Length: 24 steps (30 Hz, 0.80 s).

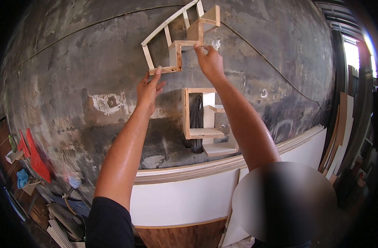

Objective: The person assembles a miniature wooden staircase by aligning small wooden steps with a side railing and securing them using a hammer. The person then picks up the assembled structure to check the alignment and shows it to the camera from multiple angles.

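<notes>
Both arms reach up in front of the wall, and my hands hold a small wooden stair-shaped shelf [179, 58] with a pale slatted railing [169, 21] along its left side. My left hand [147, 90] grips the lowest step, its thumb over the front edge; some fingers spread below. My right hand [211, 64] pinches the front edge of the middle step, thumb on top. The shelf rests near or against the wall; whether it touches is unclear. Below it, a box-like wooden wall shelf [185, 113] with open compartments is partly hidden by my right forearm.
The grey, patchy wall [94, 62] carries a cable [271, 62]. White-faced boards [185, 198] lean along its base below my arms. Timber strips [342, 124] stand at right. A red cloth-like item [39, 159] and a clear bag [72, 175] hang at left.
</notes>
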Available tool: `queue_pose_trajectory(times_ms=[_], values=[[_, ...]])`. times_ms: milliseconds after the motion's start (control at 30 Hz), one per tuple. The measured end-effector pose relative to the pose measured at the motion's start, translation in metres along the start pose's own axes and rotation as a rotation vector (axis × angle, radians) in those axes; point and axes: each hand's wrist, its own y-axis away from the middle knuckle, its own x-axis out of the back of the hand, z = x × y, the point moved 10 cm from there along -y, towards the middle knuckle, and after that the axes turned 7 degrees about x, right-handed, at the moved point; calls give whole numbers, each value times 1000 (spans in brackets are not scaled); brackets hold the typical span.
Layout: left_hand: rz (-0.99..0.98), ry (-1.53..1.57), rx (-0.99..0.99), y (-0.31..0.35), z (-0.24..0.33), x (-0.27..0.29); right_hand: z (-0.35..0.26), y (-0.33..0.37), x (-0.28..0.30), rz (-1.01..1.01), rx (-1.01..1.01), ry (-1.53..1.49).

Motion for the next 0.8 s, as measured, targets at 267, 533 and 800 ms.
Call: queue_pose_trajectory(times_ms=[267, 533, 800], values=[[111, 42, 46, 18, -9, 9, -5, 27, 8, -14, -2, -32], [143, -34, 199, 81, -17, 13, -50, 108, 35, -33, -31, -20], [-63, -57, 242, 192, -11, -7, -108, 215, 70, -112, -111, -57]])
